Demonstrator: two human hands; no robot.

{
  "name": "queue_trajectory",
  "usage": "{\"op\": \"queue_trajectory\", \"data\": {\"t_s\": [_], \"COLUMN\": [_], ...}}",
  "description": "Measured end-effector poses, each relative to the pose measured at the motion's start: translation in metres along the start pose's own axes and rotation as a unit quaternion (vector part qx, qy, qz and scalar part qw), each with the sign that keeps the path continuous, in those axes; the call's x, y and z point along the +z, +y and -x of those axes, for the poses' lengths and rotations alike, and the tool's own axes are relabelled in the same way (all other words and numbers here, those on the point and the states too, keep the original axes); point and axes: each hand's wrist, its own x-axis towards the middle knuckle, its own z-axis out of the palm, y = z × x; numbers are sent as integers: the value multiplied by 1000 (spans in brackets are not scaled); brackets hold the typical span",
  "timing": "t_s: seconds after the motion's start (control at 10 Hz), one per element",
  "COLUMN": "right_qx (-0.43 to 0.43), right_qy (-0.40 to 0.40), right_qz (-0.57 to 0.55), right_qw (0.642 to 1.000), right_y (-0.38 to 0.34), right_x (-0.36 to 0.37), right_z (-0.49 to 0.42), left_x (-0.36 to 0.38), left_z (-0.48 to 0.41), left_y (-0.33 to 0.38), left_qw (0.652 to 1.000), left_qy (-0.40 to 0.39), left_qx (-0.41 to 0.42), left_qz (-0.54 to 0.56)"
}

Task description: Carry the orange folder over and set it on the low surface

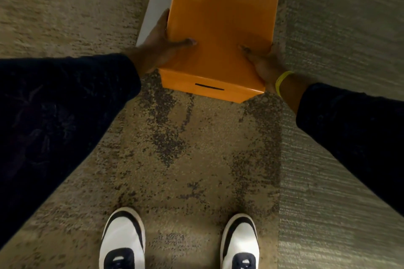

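The orange folder is a thick box-like file with a dark slot on its near end. It is held out flat in front of me above the carpet. My left hand grips its left edge, thumb on top. My right hand, with a yellow wristband, grips the near right corner, thumb on top too. A white flat surface shows under the folder's left side, running away from me. How close the folder is to it I cannot tell.
Speckled brown carpet covers the floor, with a grey ribbed carpet strip to the right. My two white and dark shoes stand at the bottom of the view.
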Motion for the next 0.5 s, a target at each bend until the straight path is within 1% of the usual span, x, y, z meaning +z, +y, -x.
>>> {"op": "queue_trajectory", "data": {"t_s": [0.1,0.2,0.3,0.4,0.5], "right_qx": [-7,-8,-30,-54,-60], "right_qy": [0,12,36,74,76], "right_qz": [7,47,98,180,224], "right_qw": [1000,999,994,979,970], "right_y": [1,-3,0,1,-5], "right_x": [1,1,4,6,7], "right_z": [1,6,6,12,23], "left_x": [-2,3,5,9,12], "left_z": [0,2,4,17,32], "left_y": [-4,1,2,5,14], "left_qw": [1000,998,988,968,952], "left_qy": [4,19,44,65,73], "left_qx": [-4,-19,-34,-43,-39], "left_qz": [-13,-64,-141,-240,-294]}}
